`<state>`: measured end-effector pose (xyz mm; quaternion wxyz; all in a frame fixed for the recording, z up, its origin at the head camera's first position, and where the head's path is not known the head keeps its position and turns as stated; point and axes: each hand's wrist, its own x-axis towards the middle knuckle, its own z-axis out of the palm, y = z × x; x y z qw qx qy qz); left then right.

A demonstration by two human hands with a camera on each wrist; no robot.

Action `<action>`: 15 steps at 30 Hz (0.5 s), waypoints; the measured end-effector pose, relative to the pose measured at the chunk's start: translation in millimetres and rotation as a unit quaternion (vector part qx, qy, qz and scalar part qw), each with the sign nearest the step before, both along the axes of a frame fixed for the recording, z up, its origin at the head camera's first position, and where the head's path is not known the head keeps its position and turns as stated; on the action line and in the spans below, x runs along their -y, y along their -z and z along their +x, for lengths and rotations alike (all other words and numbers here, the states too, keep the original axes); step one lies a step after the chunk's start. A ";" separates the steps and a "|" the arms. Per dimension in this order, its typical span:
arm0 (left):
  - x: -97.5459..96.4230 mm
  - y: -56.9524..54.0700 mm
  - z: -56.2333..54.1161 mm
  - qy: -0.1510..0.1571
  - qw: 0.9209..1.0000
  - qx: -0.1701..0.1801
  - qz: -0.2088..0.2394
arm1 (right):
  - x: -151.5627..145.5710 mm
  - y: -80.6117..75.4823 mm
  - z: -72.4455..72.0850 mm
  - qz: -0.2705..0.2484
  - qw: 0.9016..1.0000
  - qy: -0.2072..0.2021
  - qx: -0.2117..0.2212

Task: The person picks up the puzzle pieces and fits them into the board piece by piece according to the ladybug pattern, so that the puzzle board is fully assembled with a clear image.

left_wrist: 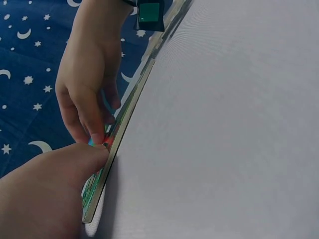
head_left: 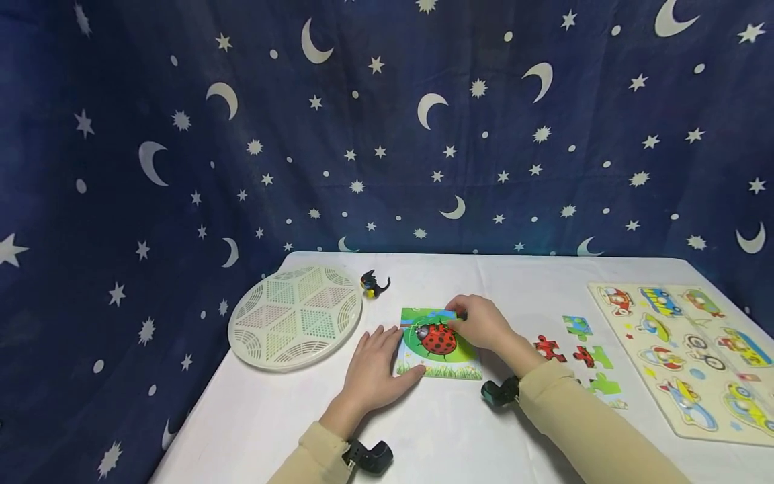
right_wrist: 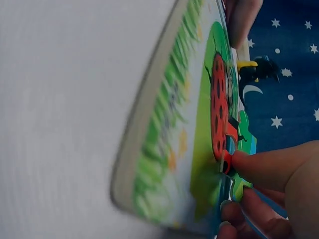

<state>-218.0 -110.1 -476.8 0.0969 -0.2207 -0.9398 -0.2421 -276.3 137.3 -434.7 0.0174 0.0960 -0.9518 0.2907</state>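
A ladybug jigsaw puzzle in a flat square board lies on the table, with grass printed along its near edge. My left hand lies spread along the board's left side, its thumb over the near left corner. At the board's far right part, my right hand pinches a puzzle piece, green with some red, between thumb and fingers. That piece sits right at the ladybug picture, and the fingers hide much of it. In the left wrist view, the left thumb overlaps the board's edge.
Loose puzzle pieces lie right of the board, partly behind the right forearm. Farther right is a wooden vehicle peg puzzle. A round pale game board lies at the left, near a small black toy figure. A star-patterned curtain hangs behind.
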 end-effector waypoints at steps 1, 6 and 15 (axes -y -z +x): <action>0.1 0.1 0.0 -0.001 1.000 -0.001 0.001 | 2.3 0.2 0.0 0.002 1.000 0.001 -0.001; -0.3 1.8 -0.2 0.002 1.000 -0.005 0.004 | 9.7 2.6 1.5 0.002 1.000 0.015 0.002; 0.9 4.1 0.2 -0.001 1.000 -0.011 0.001 | 15.3 6.6 1.5 0.018 1.000 0.019 -0.011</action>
